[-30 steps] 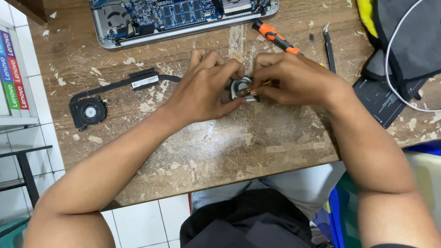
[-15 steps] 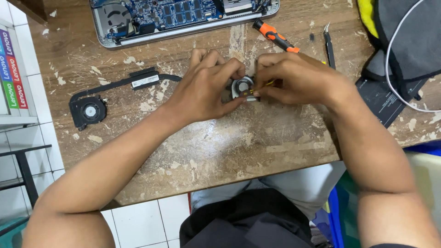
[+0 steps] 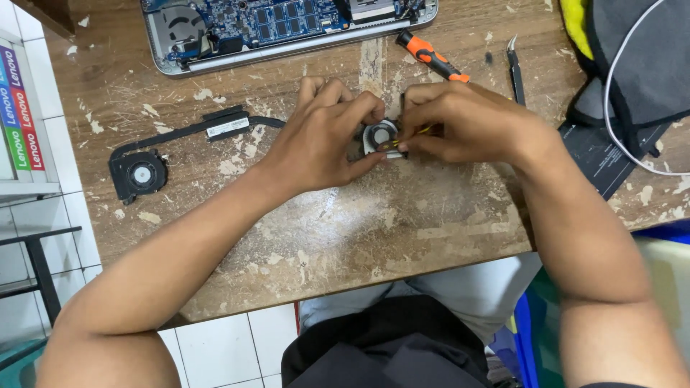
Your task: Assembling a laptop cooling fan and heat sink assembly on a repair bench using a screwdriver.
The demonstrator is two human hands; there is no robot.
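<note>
Both hands meet over a small round cooling fan (image 3: pixel 379 136) on the worn wooden counter (image 3: pixel 402 230), just below the opened laptop (image 3: pixel 287 25). The left hand (image 3: pixel 323 136) pinches the fan's edge in a closed grip; the right hand (image 3: pixel 460 122) grasps a thin yellow-tipped tool (image 3: pixel 406 136) touching the fan.

Multicolour box (image 3: pixel 18 108) far left; white label (image 3: pixel 228 128).

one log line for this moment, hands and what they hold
left hand: grips small fan | right hand: thin tool on small fan | site: worn wooden table | nearby: orange screwdriver, open laptop
</note>
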